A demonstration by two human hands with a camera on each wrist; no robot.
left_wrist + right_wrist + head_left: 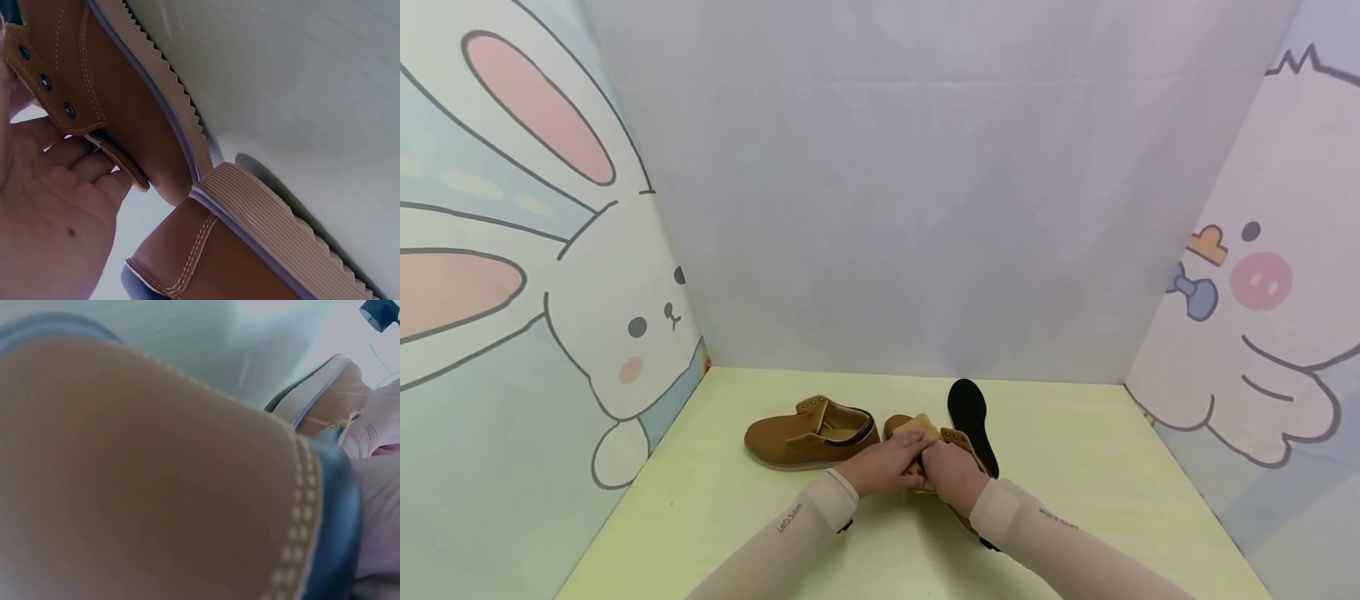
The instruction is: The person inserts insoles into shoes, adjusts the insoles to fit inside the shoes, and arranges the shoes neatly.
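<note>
Left hand [883, 467] grips brown shoe [134, 103]; right hand [953, 473] at its opening, grip unclear; insole [968, 415] near far edge of table [1067, 475].

Pale left sleeve [760, 546] and right sleeve [1082, 550], snug along the forearms.
Both are off-white with small dark lettering; the left print [790, 517] seems to read "Let's Slim", the right print [1058, 519] is too small to read. A cream left band [836, 497] and right band [997, 510] ring the wrists, a small black piece [846, 527] showing beneath the left one.
</note>
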